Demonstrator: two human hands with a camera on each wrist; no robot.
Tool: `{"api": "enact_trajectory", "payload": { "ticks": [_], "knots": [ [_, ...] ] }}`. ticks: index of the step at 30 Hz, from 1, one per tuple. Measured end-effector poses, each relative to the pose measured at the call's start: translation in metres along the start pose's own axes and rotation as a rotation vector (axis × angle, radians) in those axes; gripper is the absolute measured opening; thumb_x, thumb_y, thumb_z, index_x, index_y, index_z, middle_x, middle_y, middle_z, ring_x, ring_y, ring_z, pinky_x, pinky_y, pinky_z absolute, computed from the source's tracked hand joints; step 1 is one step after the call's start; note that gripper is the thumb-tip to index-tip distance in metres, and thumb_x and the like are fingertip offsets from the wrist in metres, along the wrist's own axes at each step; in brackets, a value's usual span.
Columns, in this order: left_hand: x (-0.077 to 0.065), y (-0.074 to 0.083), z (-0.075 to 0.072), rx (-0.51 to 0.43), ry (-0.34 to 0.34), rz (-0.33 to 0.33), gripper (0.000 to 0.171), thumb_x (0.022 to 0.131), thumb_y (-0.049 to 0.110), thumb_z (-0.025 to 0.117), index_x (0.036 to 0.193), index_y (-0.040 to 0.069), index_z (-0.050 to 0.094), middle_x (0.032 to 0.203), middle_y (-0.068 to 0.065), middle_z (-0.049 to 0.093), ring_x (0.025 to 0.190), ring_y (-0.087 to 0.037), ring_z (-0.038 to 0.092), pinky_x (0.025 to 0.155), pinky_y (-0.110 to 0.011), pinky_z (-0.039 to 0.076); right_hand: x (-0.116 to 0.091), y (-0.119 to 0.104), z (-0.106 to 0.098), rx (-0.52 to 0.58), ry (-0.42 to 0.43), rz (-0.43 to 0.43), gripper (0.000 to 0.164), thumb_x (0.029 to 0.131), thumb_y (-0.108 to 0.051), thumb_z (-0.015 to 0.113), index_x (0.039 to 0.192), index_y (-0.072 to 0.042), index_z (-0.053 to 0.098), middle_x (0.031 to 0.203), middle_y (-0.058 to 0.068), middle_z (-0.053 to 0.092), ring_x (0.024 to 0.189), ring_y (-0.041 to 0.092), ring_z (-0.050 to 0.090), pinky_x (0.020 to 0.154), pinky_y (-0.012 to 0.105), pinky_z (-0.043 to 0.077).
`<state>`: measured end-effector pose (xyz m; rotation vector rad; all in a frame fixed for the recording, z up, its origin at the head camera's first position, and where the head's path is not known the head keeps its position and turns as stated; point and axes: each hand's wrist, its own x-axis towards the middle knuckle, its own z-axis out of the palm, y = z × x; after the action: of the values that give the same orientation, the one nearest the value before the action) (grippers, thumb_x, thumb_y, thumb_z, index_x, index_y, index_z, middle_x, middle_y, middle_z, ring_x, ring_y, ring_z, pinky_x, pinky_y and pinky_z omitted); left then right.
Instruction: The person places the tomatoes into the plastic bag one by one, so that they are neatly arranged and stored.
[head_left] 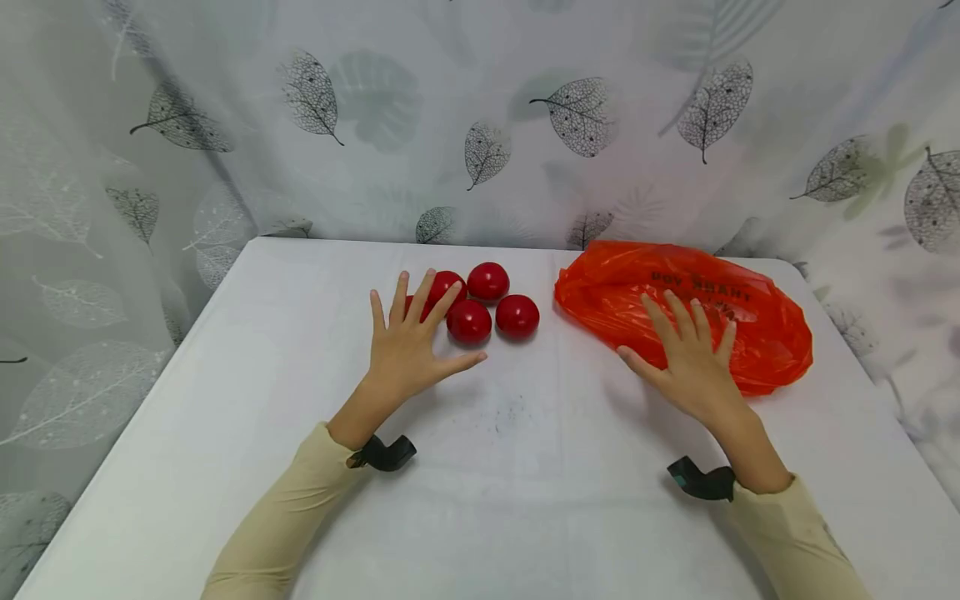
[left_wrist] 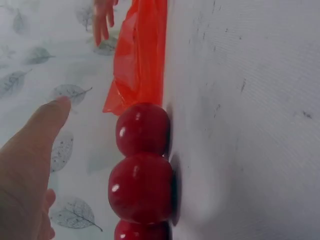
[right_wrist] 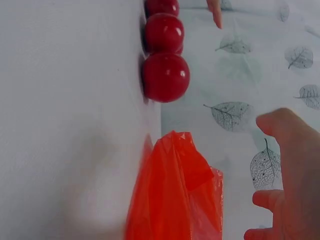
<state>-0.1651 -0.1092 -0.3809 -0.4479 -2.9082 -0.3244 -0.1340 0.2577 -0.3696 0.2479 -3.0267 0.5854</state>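
Note:
Several glossy, dark red, apple-like round things [head_left: 517, 317] sit in a cluster at the far middle of the white table. My left hand [head_left: 405, 354] hovers at their near left side, fingers spread, overlapping part of the cluster in the head view. It holds nothing. To the right lies a crumpled red plastic bag [head_left: 772, 333] with dark print. Over its near edge my right hand [head_left: 693, 371] is held with spread fingers and nothing in it. In the right wrist view the bag [right_wrist: 175, 195] rises beside that hand, the round things [right_wrist: 166, 77] beyond.
The white table [head_left: 480, 517] reaches back to a pale curtain [head_left: 405, 167] printed with leaves, which also runs along both sides. A dark camera mount is strapped at each wrist. Small dark specks [head_left: 506, 414] mark the table in front of the round things.

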Motion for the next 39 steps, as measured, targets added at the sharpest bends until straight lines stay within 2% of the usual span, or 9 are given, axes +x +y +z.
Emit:
{"api": "enact_trajectory", "payload": {
  "ticks": [8,13,16,19,23,30,33,39],
  "knots": [
    [-0.002,-0.008,0.007,-0.057,0.072,0.018,0.089,0.082,0.067,0.058,0.155,0.030,0.025,0.163,-0.004,0.012,0.150,-0.032,0.000,0.116,-0.063,0.001,-0.004,0.008,-0.001,0.120,0.104,0.022,0.074,0.100,-0.047,0.044,0.155,-0.007,0.017,0.155,0.030,0.018,0.142,0.051,0.008,0.105,0.075,-0.009],
    [-0.005,-0.014,0.012,-0.066,0.118,0.025,0.081,0.086,0.062,0.056,0.154,0.028,0.029,0.162,-0.007,0.016,0.149,-0.035,0.007,0.116,-0.062,0.008,-0.012,0.013,-0.002,0.224,0.247,-0.019,0.059,0.101,-0.034,0.048,0.149,-0.001,0.033,0.149,0.029,0.033,0.137,0.050,0.025,0.109,0.074,0.009],
    [-0.007,-0.017,0.013,-0.078,0.140,0.027,0.076,0.089,0.058,0.056,0.153,0.027,0.030,0.161,-0.008,0.019,0.148,-0.036,0.009,0.116,-0.062,0.011,-0.015,0.016,-0.004,0.272,0.308,-0.018,0.053,0.099,-0.024,0.054,0.144,0.001,0.040,0.146,0.028,0.038,0.134,0.049,0.031,0.105,0.074,0.021],
    [-0.007,-0.019,0.013,-0.084,0.156,0.028,0.072,0.091,0.053,0.057,0.152,0.025,0.032,0.159,-0.010,0.022,0.148,-0.037,0.012,0.116,-0.062,0.015,-0.017,0.021,-0.005,0.294,0.362,-0.014,0.049,0.095,-0.015,0.059,0.139,0.002,0.046,0.142,0.027,0.042,0.131,0.048,0.034,0.102,0.073,0.028],
    [-0.007,-0.021,0.013,-0.111,0.195,0.030,0.066,0.091,0.044,0.060,0.149,0.019,0.039,0.156,-0.014,0.029,0.146,-0.037,0.018,0.115,-0.060,0.020,-0.021,0.029,-0.005,0.312,0.477,-0.039,0.043,0.089,-0.005,0.061,0.130,0.004,0.054,0.135,0.025,0.049,0.126,0.045,0.040,0.103,0.069,0.032],
    [-0.009,-0.028,0.016,-0.153,0.343,0.078,0.051,0.088,0.026,0.066,0.133,0.006,0.055,0.143,-0.020,0.047,0.138,-0.041,0.036,0.110,-0.057,0.033,-0.029,0.046,-0.005,0.309,0.660,-0.024,0.032,0.086,-0.001,0.059,0.117,0.007,0.062,0.126,0.025,0.055,0.122,0.037,0.044,0.104,0.053,0.035],
    [-0.009,-0.032,0.017,-0.159,0.362,0.085,0.050,0.086,0.022,0.068,0.132,0.006,0.056,0.141,-0.021,0.048,0.136,-0.041,0.038,0.108,-0.057,0.036,-0.031,0.054,-0.006,0.302,0.729,-0.002,0.031,0.086,-0.002,0.057,0.114,0.007,0.064,0.125,0.025,0.055,0.122,0.028,0.044,0.104,0.049,0.031],
    [-0.007,-0.041,0.018,-0.173,0.335,0.057,0.050,0.088,0.019,0.066,0.134,0.006,0.054,0.142,-0.021,0.047,0.135,-0.040,0.039,0.106,-0.057,0.039,-0.034,0.068,-0.009,0.304,0.829,0.073,0.028,0.085,-0.003,0.056,0.108,0.008,0.067,0.125,0.024,0.056,0.114,-0.009,0.032,0.106,0.045,0.023]
  ]
}}
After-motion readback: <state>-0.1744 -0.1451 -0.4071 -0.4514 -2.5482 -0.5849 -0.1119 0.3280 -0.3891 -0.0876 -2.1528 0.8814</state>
